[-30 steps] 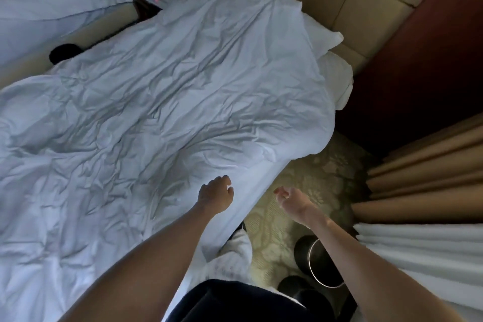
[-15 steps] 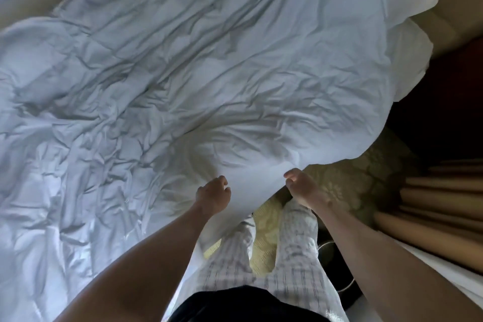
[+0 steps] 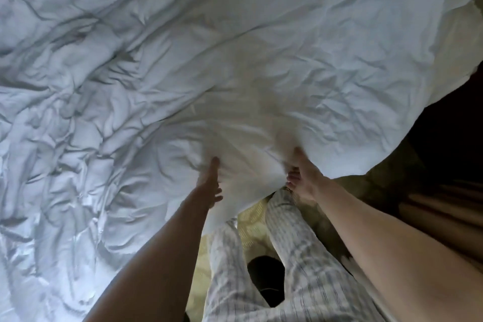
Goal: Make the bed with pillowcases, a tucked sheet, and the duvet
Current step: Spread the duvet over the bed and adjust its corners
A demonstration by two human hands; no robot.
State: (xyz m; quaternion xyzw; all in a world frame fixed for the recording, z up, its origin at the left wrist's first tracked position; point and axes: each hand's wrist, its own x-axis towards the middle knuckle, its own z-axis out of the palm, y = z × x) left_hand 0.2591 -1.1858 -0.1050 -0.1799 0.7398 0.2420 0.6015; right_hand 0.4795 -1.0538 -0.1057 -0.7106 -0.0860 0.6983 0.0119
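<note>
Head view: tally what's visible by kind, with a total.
Duvet: 1
Hands: 2 (left hand, right hand, each gripping the duvet edge)
Legs: 2 (left leg, right leg)
Carpet: 1
Total: 6

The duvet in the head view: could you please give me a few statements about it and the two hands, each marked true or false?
1. The left hand and the right hand both grip the duvet at its near edge. True.
2. The duvet lies smooth, without creases. False: it is wrinkled all over.
3. Checked trousers show below the duvet's edge. True.
4. The right hand rests flat and open on top of the duvet. False: it pinches the edge, thumb on top.
</note>
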